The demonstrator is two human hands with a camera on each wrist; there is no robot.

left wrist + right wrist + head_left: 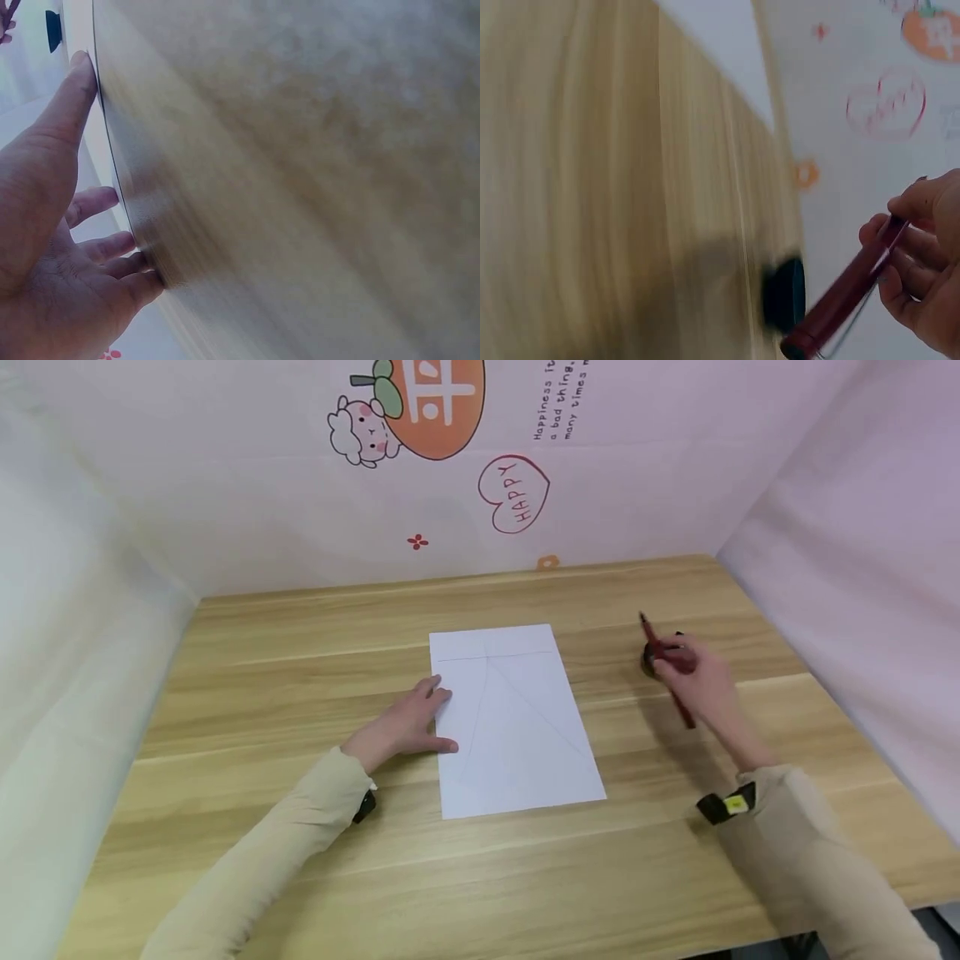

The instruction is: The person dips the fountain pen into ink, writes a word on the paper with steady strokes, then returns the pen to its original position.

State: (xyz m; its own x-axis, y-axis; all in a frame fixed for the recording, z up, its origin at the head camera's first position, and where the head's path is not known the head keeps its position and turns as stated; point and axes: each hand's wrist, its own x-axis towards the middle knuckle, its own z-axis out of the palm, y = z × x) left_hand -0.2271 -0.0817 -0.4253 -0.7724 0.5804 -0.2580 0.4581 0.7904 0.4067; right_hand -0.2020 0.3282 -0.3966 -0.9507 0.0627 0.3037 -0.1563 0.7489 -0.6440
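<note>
A white sheet of paper [525,735] lies on the wooden table, with a thin line across its top and two lines fanning down from it. My left hand [408,722] rests on its left edge, thumb and fingers spread; the left wrist view shows the fingertips along that edge. Right of the paper, my right hand [705,681] holds a dark red pen [844,296] between thumb and fingers, raised above the table. Beside the pen, a small round black object [784,294] sits on the tabletop, partly covered by the hand in the head view.
The wooden table [300,693] ends at a white cloth backdrop [247,518] with printed drawings. White cloth also hangs on the left and right sides. Each wrist carries a black strap device, the right one [726,805] with a yellow mark.
</note>
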